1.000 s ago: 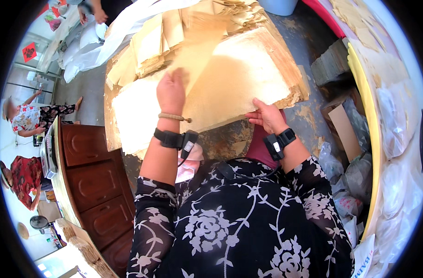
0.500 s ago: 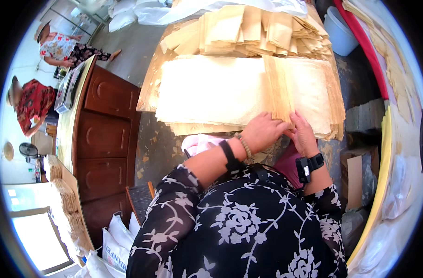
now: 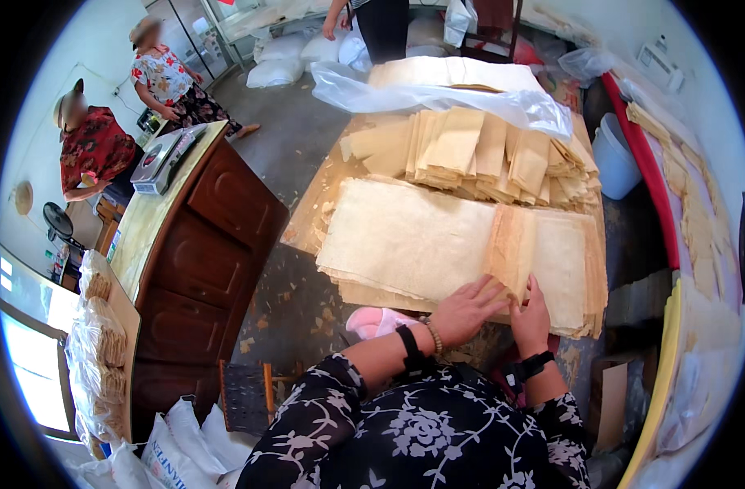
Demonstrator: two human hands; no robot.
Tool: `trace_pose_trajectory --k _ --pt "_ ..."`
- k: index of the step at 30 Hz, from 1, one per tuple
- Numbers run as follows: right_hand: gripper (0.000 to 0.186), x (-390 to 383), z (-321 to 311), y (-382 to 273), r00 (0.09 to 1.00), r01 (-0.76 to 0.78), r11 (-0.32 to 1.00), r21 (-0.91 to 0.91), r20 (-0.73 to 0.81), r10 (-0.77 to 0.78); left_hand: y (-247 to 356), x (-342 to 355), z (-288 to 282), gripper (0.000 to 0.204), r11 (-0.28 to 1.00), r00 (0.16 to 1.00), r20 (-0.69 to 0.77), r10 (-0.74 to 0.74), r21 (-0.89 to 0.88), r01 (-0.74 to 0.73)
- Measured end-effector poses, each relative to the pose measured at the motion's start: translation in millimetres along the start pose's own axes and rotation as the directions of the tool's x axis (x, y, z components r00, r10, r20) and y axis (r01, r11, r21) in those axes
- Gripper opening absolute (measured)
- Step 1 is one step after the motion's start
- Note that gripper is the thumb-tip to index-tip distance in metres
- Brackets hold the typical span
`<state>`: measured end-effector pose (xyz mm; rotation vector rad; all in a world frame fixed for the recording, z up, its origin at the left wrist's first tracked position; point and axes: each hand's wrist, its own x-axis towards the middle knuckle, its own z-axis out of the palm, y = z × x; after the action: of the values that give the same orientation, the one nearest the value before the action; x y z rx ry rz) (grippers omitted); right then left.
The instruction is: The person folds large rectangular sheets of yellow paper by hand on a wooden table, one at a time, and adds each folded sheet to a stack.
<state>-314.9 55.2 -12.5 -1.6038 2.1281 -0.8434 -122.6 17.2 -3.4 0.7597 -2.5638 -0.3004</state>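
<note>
A stack of thin, pale, wide sheets (image 3: pixel 405 236), like dry flatbread, lies on the table in front of me. Across its right part runs a narrow folded tan sheet (image 3: pixel 509 244). My left hand (image 3: pixel 470 310) rests with its fingers stretched over the near end of this fold. Close beside it, my right hand (image 3: pixel 531 319) holds the near right edge of the folded sheet between thumb and fingers. Farther back on the table lies a pile of folded tan sheets (image 3: pixel 458 147), several of them overlapping.
Clear plastic sheeting (image 3: pixel 438 98) lies behind the folded pile. A white bucket (image 3: pixel 615 159) stands at the right. To the left, a brown wooden cabinet (image 3: pixel 218 236) carries a scale (image 3: pixel 165 159). Two people stand beyond the cabinet, another person (image 3: pixel 381 28) behind the table. White sacks (image 3: pixel 181 444) stand lower left.
The view has tilted up, so the table sits lower and another person shows behind it. My left fingers now lie flatter on the folded sheet; both hands stay at its near end.
</note>
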Motion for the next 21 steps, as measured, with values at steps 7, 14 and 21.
trace_pose_trajectory --k 7,14,21 --pt "0.036 41 7 56 0.863 -0.478 0.387 0.788 0.34 0.373 4 -8 17 0.037 0.923 0.988 0.038 0.147 -0.366 -0.123" --pt "0.035 56 -4 69 0.654 -0.576 -0.309 0.757 0.654 0.382 -6 -30 18 0.039 0.927 0.998 0.063 -0.003 -0.373 0.026" --pt "0.051 31 -16 52 0.921 -0.067 0.997 -0.029 -0.385 0.05 -29 -52 4 0.048 0.948 0.944 0.114 -0.31 -0.033 0.315"
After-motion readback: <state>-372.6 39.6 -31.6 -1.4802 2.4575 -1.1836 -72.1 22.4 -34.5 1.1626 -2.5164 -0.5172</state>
